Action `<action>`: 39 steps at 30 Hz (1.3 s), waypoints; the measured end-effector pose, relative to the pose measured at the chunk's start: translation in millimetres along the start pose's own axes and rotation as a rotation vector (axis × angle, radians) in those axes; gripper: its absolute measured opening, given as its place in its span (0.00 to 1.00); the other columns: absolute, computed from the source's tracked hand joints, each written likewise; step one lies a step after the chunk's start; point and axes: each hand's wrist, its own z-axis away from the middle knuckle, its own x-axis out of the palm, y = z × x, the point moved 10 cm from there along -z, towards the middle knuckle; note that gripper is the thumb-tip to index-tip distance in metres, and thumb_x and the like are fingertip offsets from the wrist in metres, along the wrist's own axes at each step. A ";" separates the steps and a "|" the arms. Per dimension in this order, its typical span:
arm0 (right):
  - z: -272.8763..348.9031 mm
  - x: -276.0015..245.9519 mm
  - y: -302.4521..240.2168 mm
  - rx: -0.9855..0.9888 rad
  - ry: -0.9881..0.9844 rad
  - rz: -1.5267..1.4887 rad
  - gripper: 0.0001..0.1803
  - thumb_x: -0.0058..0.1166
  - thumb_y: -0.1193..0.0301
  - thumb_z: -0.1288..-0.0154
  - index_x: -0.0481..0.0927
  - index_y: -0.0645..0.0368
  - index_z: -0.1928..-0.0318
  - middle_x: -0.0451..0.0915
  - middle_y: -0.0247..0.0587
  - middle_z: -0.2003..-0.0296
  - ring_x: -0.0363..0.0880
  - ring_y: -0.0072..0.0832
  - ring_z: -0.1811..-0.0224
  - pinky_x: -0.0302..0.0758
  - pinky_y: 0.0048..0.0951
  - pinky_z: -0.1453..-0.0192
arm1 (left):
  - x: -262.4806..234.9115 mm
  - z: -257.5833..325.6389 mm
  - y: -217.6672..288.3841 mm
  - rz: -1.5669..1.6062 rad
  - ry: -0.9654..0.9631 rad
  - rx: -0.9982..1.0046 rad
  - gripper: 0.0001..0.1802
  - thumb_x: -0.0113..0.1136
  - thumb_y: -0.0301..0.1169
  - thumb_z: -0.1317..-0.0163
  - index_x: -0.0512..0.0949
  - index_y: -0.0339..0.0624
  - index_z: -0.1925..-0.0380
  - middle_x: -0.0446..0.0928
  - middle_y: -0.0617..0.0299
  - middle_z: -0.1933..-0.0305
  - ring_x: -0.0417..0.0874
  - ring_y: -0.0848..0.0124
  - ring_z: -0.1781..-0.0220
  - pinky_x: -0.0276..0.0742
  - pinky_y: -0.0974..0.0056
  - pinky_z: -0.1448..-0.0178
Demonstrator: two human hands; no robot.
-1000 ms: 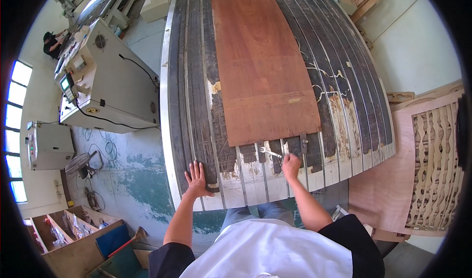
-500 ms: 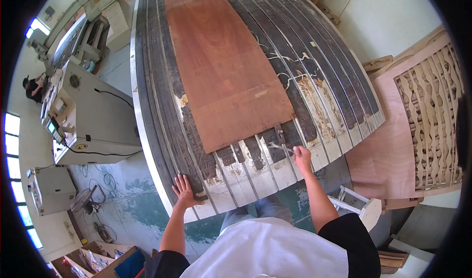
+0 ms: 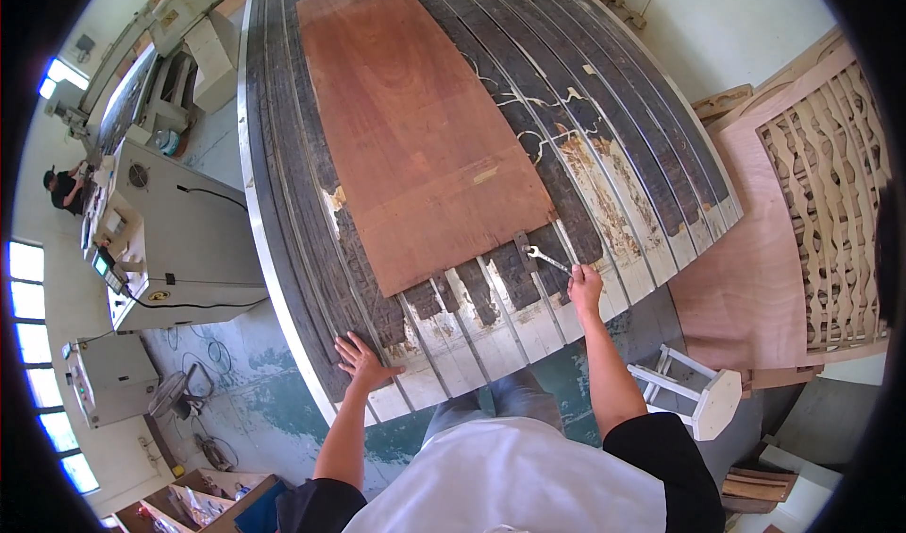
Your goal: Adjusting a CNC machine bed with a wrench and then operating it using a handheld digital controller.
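Observation:
A reddish-brown plywood sheet (image 3: 415, 127) lies on a large slatted machine bed (image 3: 302, 250) with worn dark and white strips. My right hand (image 3: 584, 285) grips a metal spanner (image 3: 547, 259) whose open end sits at a small clamp (image 3: 522, 244) on the sheet's near edge. My left hand (image 3: 363, 361) rests flat, fingers spread, on the bed's near left edge and holds nothing.
A grey control cabinet (image 3: 179, 241) stands left of the bed, with a smaller grey box (image 3: 109, 382) and cables on the green floor. At right lean carved wavy wooden panels (image 3: 830, 174) and a white stool (image 3: 698, 396). A person (image 3: 64, 189) sits far left.
The view has shifted, with the bed now more tilted. My right hand has closed on the spanner at the sheet's near edge. My left hand stays on the bed edge.

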 end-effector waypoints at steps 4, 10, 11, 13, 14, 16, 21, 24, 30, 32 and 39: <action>3.1 7.8 3.3 0.071 -0.001 -0.049 0.16 0.49 0.67 0.31 0.72 0.62 0.76 0.66 0.32 0.88 0.64 0.19 0.90 0.60 0.25 0.87 | 5.2 -7.5 -6.4 0.032 -0.062 -0.102 0.90 0.82 0.54 0.79 0.15 0.35 0.36 0.10 0.32 0.32 0.13 0.41 0.28 0.27 0.29 0.33; 24.4 29.6 13.3 0.115 -0.285 0.123 0.14 0.45 0.67 0.29 0.73 0.61 0.72 0.69 0.33 0.85 0.65 0.18 0.89 0.59 0.23 0.87 | 7.8 -11.0 -8.7 0.020 -0.076 -0.132 0.91 0.83 0.53 0.80 0.13 0.34 0.38 0.09 0.30 0.33 0.13 0.39 0.29 0.30 0.30 0.32; 35.0 38.1 16.8 0.178 -0.358 0.090 0.14 0.44 0.67 0.29 0.73 0.61 0.71 0.70 0.33 0.84 0.65 0.19 0.88 0.59 0.22 0.87 | 8.3 -11.3 -7.7 0.026 -0.075 -0.130 0.91 0.83 0.53 0.80 0.13 0.34 0.38 0.09 0.30 0.33 0.13 0.39 0.29 0.30 0.30 0.32; 50.8 55.5 18.4 0.240 -0.440 0.057 0.13 0.42 0.69 0.28 0.73 0.62 0.70 0.72 0.35 0.83 0.66 0.19 0.88 0.60 0.22 0.86 | 10.4 -11.1 -7.0 0.038 -0.090 -0.108 0.91 0.82 0.55 0.80 0.12 0.35 0.38 0.08 0.30 0.34 0.10 0.40 0.30 0.26 0.29 0.33; 54.2 62.3 17.8 0.237 -0.445 0.058 0.13 0.42 0.69 0.28 0.72 0.62 0.70 0.72 0.36 0.82 0.66 0.19 0.88 0.61 0.23 0.86 | 9.2 -11.5 -5.2 0.043 -0.087 -0.107 0.91 0.82 0.55 0.80 0.12 0.35 0.38 0.08 0.30 0.34 0.10 0.40 0.30 0.26 0.29 0.33; 57.7 74.2 17.3 0.252 -0.467 0.074 0.13 0.43 0.69 0.29 0.73 0.63 0.70 0.74 0.37 0.82 0.68 0.20 0.87 0.62 0.24 0.86 | 10.4 -11.4 -3.1 0.027 -0.115 -0.123 0.91 0.82 0.54 0.80 0.12 0.34 0.38 0.08 0.30 0.34 0.10 0.40 0.30 0.25 0.29 0.33; 64.6 72.8 -14.2 -0.113 -0.192 0.483 0.08 0.48 0.73 0.35 0.74 0.66 0.68 0.76 0.48 0.82 0.77 0.41 0.81 0.70 0.40 0.79 | 9.5 -9.9 -2.3 0.002 -0.116 -0.136 0.91 0.82 0.54 0.80 0.12 0.34 0.38 0.09 0.30 0.33 0.12 0.40 0.29 0.29 0.30 0.32; 95.1 102.1 -68.0 -0.274 -0.057 0.687 0.06 0.49 0.77 0.41 0.72 0.65 0.63 0.77 0.57 0.78 0.76 0.59 0.70 0.71 0.53 0.66 | 8.1 -7.5 -5.0 0.004 -0.124 -0.153 0.91 0.82 0.54 0.80 0.12 0.34 0.38 0.09 0.31 0.33 0.12 0.41 0.29 0.28 0.32 0.31; 95.5 180.3 -112.3 -0.621 -0.281 0.620 0.11 0.55 0.73 0.42 0.72 0.60 0.60 0.77 0.59 0.69 0.77 0.55 0.66 0.73 0.51 0.62 | 6.3 -7.7 -2.3 0.000 -0.139 -0.149 0.91 0.82 0.55 0.79 0.13 0.34 0.37 0.09 0.31 0.33 0.12 0.40 0.29 0.27 0.31 0.32; 72.3 210.0 -118.5 -0.593 -0.456 0.842 0.12 0.57 0.68 0.42 0.71 0.58 0.61 0.78 0.57 0.71 0.78 0.54 0.68 0.74 0.49 0.64 | 7.3 -7.2 -7.2 0.003 -0.133 -0.155 0.91 0.82 0.55 0.79 0.13 0.34 0.37 0.09 0.31 0.33 0.12 0.40 0.29 0.27 0.31 0.32; -45.4 196.6 -162.0 -0.645 -0.154 0.911 0.08 0.53 0.67 0.43 0.76 0.59 0.70 0.78 0.56 0.75 0.79 0.55 0.68 0.74 0.52 0.66 | 6.4 -4.2 -2.2 0.037 -0.107 -0.115 0.90 0.82 0.54 0.79 0.14 0.32 0.37 0.11 0.30 0.33 0.12 0.39 0.29 0.27 0.30 0.33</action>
